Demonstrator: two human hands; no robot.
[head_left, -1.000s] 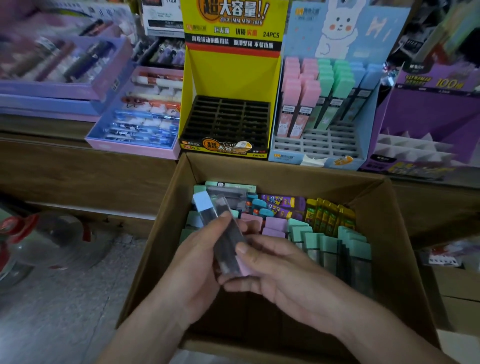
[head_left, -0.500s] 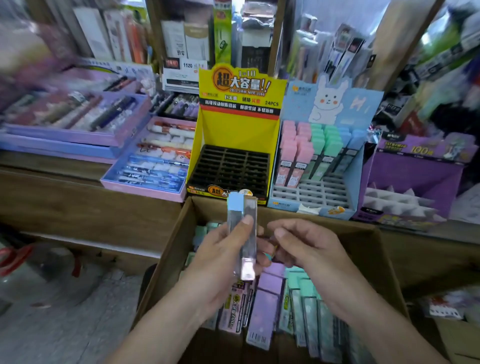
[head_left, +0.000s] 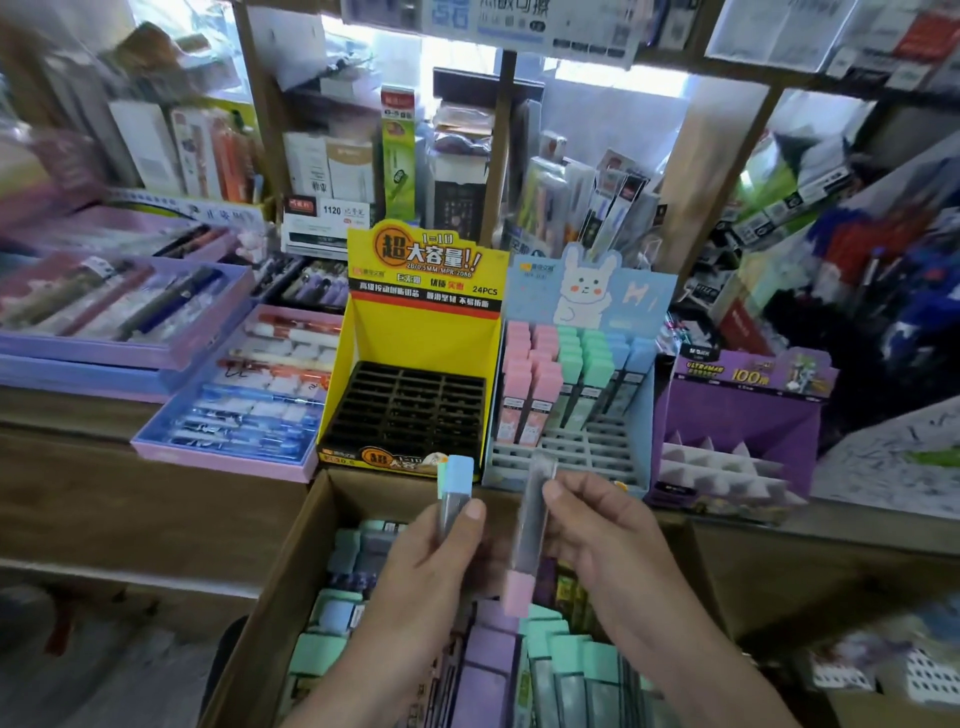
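My left hand (head_left: 421, 577) grips two clear lead cases upright, a blue-capped one (head_left: 460, 480) in front and a green-capped one behind it. My right hand (head_left: 602, 540) pinches a third clear case with its pink cap (head_left: 518, 595) pointing down. Both hands hover above an open cardboard box (head_left: 291, 587) full of pastel-capped lead cases. Just behind the box stands a light blue rabbit display stand (head_left: 587, 291) holding pink, green and blue cases, with vacant slots (head_left: 571, 457) in its front rows.
A yellow display stand (head_left: 426, 332) with a vacant black grid sits left of the blue one. A purple display (head_left: 737, 415) stands to the right. Pen trays (head_left: 234, 405) lie on the wooden counter at left. Crowded shelves rise behind.
The pink-capped case has passed from the bundle in my left hand to my right hand. Both hands have risen toward the display stands, and the view has tilted up.
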